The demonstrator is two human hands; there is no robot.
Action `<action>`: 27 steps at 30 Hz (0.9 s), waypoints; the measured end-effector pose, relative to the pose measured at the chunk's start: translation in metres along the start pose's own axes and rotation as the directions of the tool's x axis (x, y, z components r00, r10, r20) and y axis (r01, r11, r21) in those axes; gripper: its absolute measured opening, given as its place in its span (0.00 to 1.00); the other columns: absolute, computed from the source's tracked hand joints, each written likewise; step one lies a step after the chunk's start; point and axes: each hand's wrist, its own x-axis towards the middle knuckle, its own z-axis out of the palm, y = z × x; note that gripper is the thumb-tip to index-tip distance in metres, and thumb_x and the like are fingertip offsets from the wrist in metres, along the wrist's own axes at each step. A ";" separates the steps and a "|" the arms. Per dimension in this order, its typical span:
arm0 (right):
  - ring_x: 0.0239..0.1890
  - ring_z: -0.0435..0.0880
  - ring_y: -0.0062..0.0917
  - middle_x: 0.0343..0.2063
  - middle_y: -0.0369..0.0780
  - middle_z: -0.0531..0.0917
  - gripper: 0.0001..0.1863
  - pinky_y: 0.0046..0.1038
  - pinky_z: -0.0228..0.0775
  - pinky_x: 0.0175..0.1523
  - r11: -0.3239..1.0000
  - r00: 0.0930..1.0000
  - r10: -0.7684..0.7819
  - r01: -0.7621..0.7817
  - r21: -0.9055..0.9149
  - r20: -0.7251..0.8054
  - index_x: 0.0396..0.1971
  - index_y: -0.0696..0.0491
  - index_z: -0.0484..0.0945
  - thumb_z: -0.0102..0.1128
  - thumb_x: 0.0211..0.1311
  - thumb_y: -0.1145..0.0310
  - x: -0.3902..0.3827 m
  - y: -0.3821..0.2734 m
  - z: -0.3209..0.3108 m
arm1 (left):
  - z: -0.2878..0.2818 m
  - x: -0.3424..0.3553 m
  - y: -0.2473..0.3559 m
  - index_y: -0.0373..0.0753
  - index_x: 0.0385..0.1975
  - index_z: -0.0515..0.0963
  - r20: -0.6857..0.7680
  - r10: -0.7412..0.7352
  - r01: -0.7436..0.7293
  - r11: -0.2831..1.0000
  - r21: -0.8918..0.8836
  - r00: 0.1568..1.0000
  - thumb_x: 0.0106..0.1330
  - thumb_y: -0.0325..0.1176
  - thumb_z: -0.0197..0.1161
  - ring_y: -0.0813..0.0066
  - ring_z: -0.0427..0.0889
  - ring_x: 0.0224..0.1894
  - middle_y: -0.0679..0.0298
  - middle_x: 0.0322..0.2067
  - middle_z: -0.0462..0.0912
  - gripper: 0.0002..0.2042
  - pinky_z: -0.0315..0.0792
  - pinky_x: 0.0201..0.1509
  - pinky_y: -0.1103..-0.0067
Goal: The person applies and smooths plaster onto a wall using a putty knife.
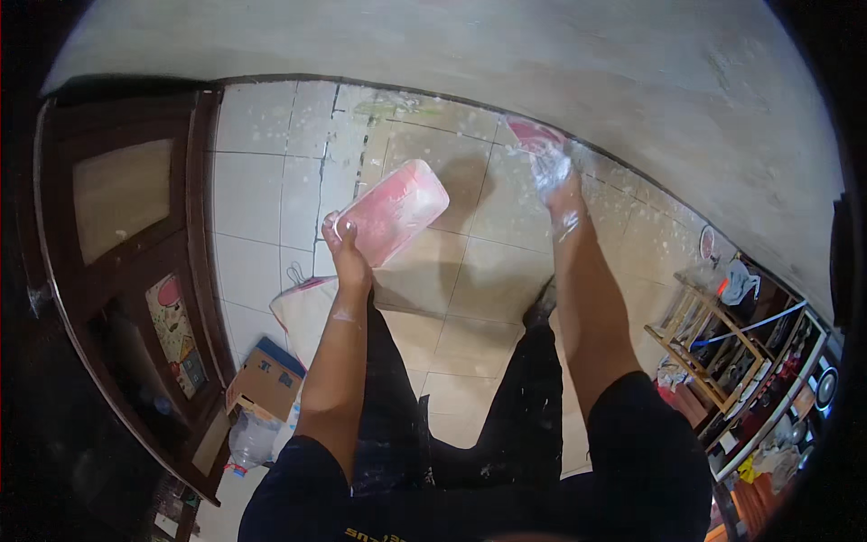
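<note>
My left hand [350, 251] grips a shallow pink tray [399, 210] by its near left edge, thumb over the rim. White paste is smeared across the inside of the tray, which I hold tilted above the floor. Farther off to the right, my outstretched right hand [554, 173] is coated in white paste. Its fingers are closed round a flat pink scraper-like piece [535, 135], held at the foot of the grey wall [433, 45]. Whether the piece touches the wall I cannot tell. Some white smears show on both forearms.
White spatters dot the tiled floor [470, 271], mostly along the wall. A dark wooden door [203, 253] stands at the left. By it are a cardboard box [264, 384], a clear plastic bottle [251, 441] and a pale bag [307, 312]. A wooden rack [704, 334] and cluttered shelves line the right.
</note>
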 end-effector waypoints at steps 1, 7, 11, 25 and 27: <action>0.48 0.74 0.34 0.43 0.45 0.76 0.15 0.33 0.66 0.56 0.999 0.999 -0.023 0.024 0.030 -0.050 0.45 0.59 0.71 0.43 0.64 0.67 0.007 -0.019 0.011 | 0.012 -0.008 0.010 0.43 0.56 0.56 0.012 -0.069 0.069 0.996 -0.052 0.998 0.62 0.31 0.50 0.68 0.63 0.54 0.58 0.51 0.64 0.22 0.57 0.59 0.74; 0.47 0.74 0.34 0.42 0.47 0.75 0.15 0.30 0.69 0.54 0.862 0.931 -0.362 0.320 -0.393 -0.036 0.46 0.66 0.68 0.48 0.60 0.74 -0.032 -0.111 0.079 | 0.002 -0.007 0.011 0.42 0.56 0.56 -0.007 -0.071 0.071 0.996 0.050 0.997 0.63 0.32 0.49 0.68 0.63 0.54 0.58 0.51 0.63 0.22 0.57 0.59 0.74; 0.50 0.73 0.33 0.45 0.51 0.74 0.19 0.32 0.67 0.56 0.955 0.952 -0.287 0.293 -0.047 0.105 0.51 0.63 0.67 0.47 0.61 0.70 -0.119 -0.146 0.114 | 0.002 -0.001 0.002 0.42 0.56 0.56 0.019 -0.034 0.031 0.994 0.102 0.999 0.62 0.33 0.50 0.69 0.62 0.54 0.59 0.51 0.63 0.22 0.57 0.59 0.74; 0.55 0.64 0.36 0.57 0.39 0.65 0.22 0.44 0.55 0.57 -0.572 0.652 0.179 0.678 -0.461 0.737 0.49 0.49 0.73 0.52 0.49 0.69 -0.205 0.029 0.022 | 0.108 -0.008 0.023 0.40 0.53 0.58 0.052 -0.007 0.004 0.998 0.056 0.999 0.64 0.32 0.50 0.74 0.65 0.44 0.62 0.45 0.65 0.19 0.61 0.50 0.79; 0.57 0.63 0.35 0.56 0.38 0.66 0.24 0.47 0.52 0.57 -0.535 0.678 0.313 0.704 -0.466 0.665 0.52 0.46 0.70 0.51 0.50 0.67 -0.214 0.024 0.002 | 0.098 -0.008 0.017 0.40 0.53 0.58 -0.027 -0.084 0.085 0.996 0.024 0.996 0.64 0.32 0.50 0.74 0.66 0.42 0.62 0.44 0.66 0.18 0.62 0.49 0.79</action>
